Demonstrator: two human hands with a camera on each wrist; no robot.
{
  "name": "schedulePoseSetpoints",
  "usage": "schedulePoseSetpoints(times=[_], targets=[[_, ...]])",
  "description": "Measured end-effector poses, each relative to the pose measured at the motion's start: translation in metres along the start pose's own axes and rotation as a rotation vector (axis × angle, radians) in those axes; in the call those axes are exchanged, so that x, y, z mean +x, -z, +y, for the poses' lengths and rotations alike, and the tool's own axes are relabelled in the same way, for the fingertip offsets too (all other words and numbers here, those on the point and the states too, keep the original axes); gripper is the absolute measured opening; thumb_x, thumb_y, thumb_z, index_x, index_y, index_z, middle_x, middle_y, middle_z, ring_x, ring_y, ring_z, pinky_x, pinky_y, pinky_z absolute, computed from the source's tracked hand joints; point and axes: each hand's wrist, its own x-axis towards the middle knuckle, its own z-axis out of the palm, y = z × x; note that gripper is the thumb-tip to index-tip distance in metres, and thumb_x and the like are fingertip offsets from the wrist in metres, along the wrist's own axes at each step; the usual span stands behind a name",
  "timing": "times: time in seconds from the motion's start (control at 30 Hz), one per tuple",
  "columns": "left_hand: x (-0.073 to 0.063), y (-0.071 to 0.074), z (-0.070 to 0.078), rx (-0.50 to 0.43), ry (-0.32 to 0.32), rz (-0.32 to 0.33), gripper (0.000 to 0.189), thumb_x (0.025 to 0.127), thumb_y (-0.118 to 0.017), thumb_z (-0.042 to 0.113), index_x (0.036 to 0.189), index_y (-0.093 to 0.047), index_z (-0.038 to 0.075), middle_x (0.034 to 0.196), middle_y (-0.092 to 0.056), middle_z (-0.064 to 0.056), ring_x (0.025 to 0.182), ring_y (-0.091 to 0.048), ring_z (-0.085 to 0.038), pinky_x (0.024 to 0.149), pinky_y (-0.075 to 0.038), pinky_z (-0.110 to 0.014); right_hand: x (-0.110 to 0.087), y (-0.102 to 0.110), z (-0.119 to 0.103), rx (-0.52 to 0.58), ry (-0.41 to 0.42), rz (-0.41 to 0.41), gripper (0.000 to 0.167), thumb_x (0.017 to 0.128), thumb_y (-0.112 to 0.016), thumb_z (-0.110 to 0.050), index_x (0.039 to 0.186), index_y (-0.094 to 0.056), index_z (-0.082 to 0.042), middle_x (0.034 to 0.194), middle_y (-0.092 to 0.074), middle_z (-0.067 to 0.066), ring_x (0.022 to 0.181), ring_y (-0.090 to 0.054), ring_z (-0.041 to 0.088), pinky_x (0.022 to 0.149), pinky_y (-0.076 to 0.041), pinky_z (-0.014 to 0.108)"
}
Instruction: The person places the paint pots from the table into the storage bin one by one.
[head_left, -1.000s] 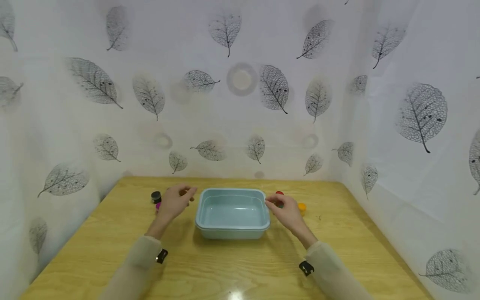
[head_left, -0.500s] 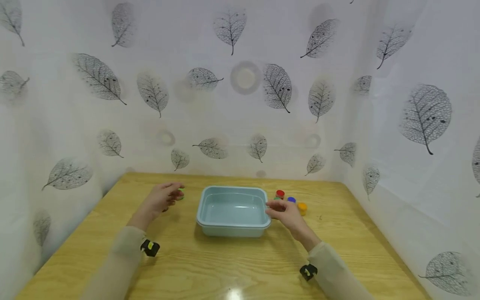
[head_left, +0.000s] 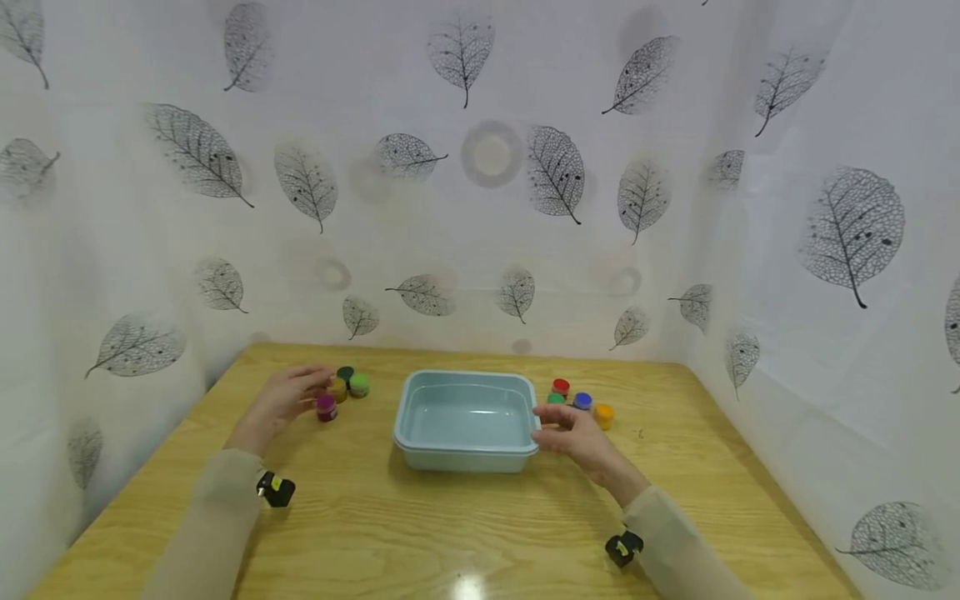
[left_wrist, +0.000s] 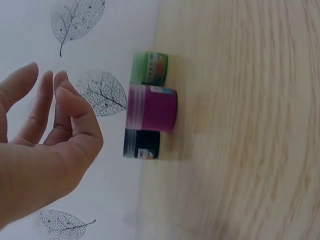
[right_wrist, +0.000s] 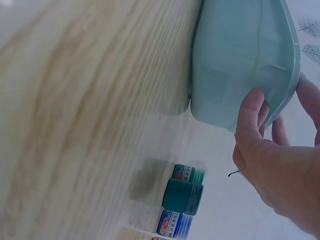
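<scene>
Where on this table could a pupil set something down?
Most room: the table before the pale blue basin, between the sleeves. Also bare: between the light-green paint jar and the basin, and from the orange paint jar to the table's right edge. Crowded: around the left grip and purple paint jar, and around the right grip and blue paint jar.

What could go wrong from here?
1. Left hand hovers right by the purple jar; a sideways move might knock it into the black jar close by.
2. Right hand is at the tub rim; an accidental push or pull might shift the tub.
3. In the head view, the right hand partly hides the green jar, so a bump there might go unnoticed.
</scene>
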Motion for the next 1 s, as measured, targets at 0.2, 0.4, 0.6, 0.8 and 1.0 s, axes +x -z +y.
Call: schedulePoseSetpoints(times=[0.2,0.4,0.6,0.8,1.0], targets=[[0.003,0.008,-0.008,0.046,0.046,0.034,0.055,0.098,-0.061,0.027,0.142,-0.044,-0.001,0.113,-0.059,0.01,0.109,-0.054,-0.011,0.095,-0.047,-0.03,0.001,0.0,0.002,0.007,-0.026,-0.013,0.056,0.087,-0.075,-0.013,0.135,-0.052,0.002,0.13,-0.054,0.021,0.1,-0.062,0.018,0.086,-0.058,0.03],[0.006,0.013,-0.015,0.054,0.066,0.029,0.045,0.096,-0.065,0.02,0.135,-0.053,0.001,0.122,-0.061,0.002,0.099,-0.06,-0.004,0.09,-0.052,-0.028,0.001,0.001,-0.001,-0.008,-0.031,-0.015,0.057,0.087,-0.075,-0.015,0.137,-0.051,0.001,0.135,-0.051,0.024,0.101,-0.062,0.018,0.09,-0.058,0.035],[0.009,0.014,-0.023,0.122,0.102,-0.01,0.054,0.093,-0.068,0.015,0.137,-0.047,-0.007,0.1,-0.067,0.009,0.087,-0.063,-0.006,0.077,-0.055,-0.028,0.001,0.002,-0.003,-0.021,-0.04,-0.017,0.058,0.088,-0.074,-0.016,0.138,-0.05,0.0,0.137,-0.05,0.023,0.103,-0.062,0.019,0.093,-0.057,0.039],[0.012,0.013,-0.027,0.15,0.111,-0.039,0.062,0.09,-0.071,0.012,0.14,-0.042,-0.009,0.113,-0.066,-0.005,0.092,-0.064,-0.01,0.081,-0.057,-0.03,0.0,0.002,-0.003,-0.008,-0.047,-0.022,0.059,0.088,-0.074,-0.016,0.138,-0.049,0.001,0.137,-0.05,0.023,0.102,-0.063,0.018,0.091,-0.058,0.036],[0.014,0.013,-0.027,0.127,0.122,-0.08,0.062,0.088,-0.071,0.006,0.14,-0.041,-0.011,0.115,-0.062,-0.008,0.094,-0.066,-0.014,0.085,-0.057,-0.03,-0.001,0.002,-0.001,-0.002,-0.049,-0.023,0.057,0.088,-0.074,-0.015,0.138,-0.05,0.001,0.136,-0.05,0.023,0.101,-0.063,0.018,0.091,-0.058,0.036]])
